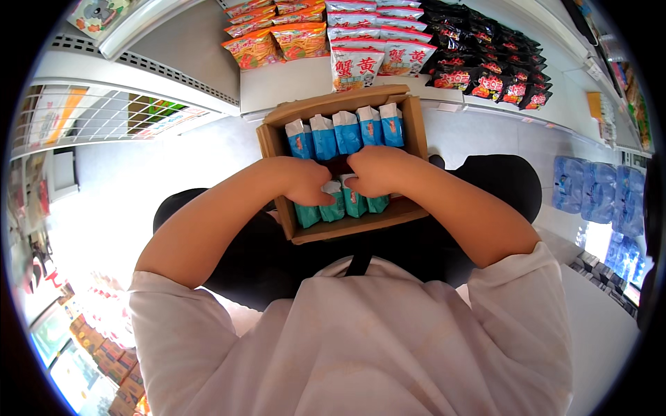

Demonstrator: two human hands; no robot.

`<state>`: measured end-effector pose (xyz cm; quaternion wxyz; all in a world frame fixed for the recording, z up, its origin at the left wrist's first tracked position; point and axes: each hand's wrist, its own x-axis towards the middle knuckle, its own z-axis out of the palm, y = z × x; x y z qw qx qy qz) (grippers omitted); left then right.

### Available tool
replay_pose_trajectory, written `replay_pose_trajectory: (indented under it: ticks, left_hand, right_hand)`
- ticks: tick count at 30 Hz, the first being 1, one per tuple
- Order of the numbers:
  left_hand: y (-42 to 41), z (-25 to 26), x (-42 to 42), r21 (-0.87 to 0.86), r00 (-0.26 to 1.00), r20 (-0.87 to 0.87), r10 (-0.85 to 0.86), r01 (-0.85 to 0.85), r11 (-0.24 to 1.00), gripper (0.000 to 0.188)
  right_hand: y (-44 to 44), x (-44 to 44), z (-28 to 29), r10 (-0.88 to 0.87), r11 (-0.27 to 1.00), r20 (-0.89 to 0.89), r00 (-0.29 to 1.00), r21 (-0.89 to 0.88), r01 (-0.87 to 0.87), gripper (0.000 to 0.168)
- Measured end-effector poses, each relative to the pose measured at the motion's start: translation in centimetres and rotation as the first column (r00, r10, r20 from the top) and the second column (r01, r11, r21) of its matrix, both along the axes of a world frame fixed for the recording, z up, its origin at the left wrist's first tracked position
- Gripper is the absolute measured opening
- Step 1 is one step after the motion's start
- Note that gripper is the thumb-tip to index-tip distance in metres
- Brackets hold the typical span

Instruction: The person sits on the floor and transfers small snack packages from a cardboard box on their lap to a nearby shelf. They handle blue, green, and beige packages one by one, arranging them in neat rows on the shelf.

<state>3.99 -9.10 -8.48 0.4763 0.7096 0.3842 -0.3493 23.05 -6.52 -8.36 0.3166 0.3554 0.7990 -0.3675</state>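
Observation:
An open cardboard box stands before me, between my knees. Along its far side is a row of blue-and-white packets; green-and-white packets stand along its near side. My left hand reaches into the box from the left, thumb by the top of a green packet. My right hand is inside too, just right of it, its fingers bent down over the middle and its thumb near another green packet. The fingertips of both hands are partly hidden, so whether either one grips anything cannot be told.
Beyond the box, a white shelf bears orange noodle bags, white-and-red bags and black bags. A white wire rack stands at left. Shrink-wrapped bottled water is on the right.

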Motion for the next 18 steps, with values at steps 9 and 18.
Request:
replay_pose_trajectory:
  ticks: [9,18]
  left_hand:
    - [0.9,4.6,-1.8,0.111,0.993,0.058,0.102,-0.108,0.988,0.048]
    - [1.5,5.0,-3.2,0.339,0.985,0.090,0.148,-0.170,0.925,0.048]
  right_hand:
    - [-1.2,0.6,-1.9,-0.013,0.997,-0.018,1.000,-0.070,0.012,0.047]
    - [-2.1,0.1,-2.4,-0.118,0.991,-0.099,0.988,-0.074,0.111,0.052]
